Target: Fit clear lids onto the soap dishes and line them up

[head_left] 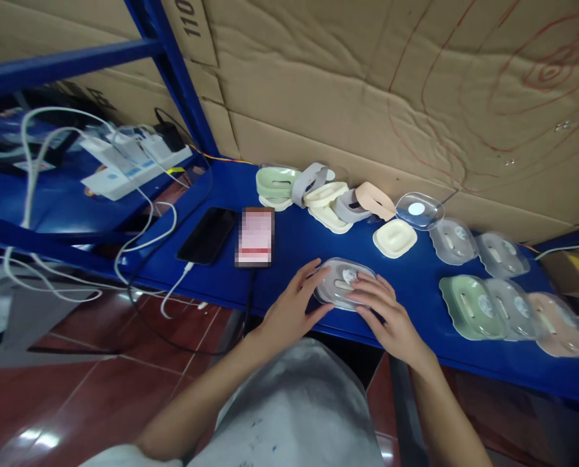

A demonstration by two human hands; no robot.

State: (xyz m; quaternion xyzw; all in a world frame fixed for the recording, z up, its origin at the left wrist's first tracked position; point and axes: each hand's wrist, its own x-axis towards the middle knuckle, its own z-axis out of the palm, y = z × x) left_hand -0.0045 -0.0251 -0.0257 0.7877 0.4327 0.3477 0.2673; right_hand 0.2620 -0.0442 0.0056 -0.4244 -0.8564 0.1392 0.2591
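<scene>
A grey soap dish with a clear lid (340,285) sits near the front edge of the blue table, a round white sticker on its top. My left hand (296,301) grips its left side, thumb at the near edge and fingers along the far left. From the right, my right hand (386,314) holds it with fingers laid over the lid, hiding that end. Behind it lies a cream soap dish part (395,238), next to a loose clear lid (420,211) with a white sticker.
Green, grey, cream and peach dish parts (330,194) lie piled along the cardboard wall (318,78). Several lidded soap dishes (471,308) stand at right. A black phone (206,235) on a white cable and a second phone (255,237) lie left. A power strip (133,168) with cables is farther left.
</scene>
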